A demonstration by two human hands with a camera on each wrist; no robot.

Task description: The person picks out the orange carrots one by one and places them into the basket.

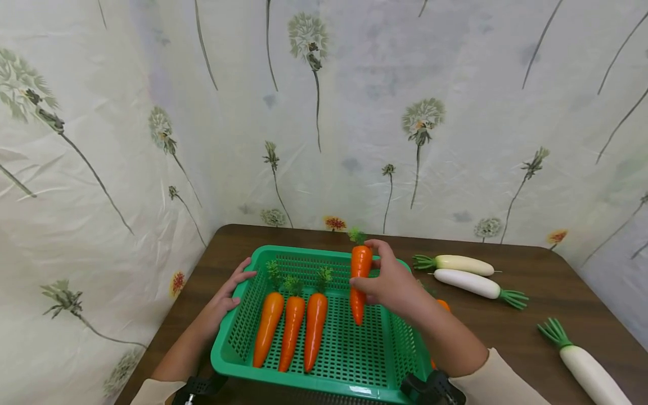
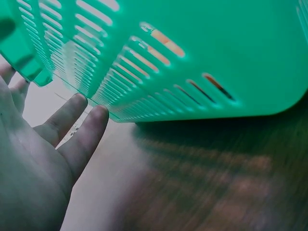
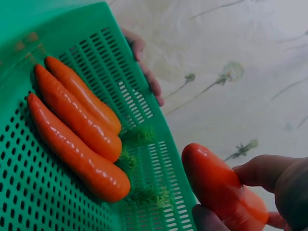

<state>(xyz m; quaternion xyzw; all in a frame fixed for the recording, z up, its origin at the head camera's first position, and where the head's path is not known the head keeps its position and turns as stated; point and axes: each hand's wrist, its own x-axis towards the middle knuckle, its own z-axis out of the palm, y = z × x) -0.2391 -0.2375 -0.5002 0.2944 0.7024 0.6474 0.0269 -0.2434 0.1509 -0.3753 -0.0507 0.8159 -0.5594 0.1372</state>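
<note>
carrot (image 1: 361,261) pinched by right fingers (image 1: 379,246) over green basket (image 1: 304,382) (left fingers (image 1: 245,276) spread, touching it).

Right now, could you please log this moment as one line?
Left hand: touches green basket; Right hand: holds carrot over basket; In basket: three carrots; On table: three daikon radishes
</note>
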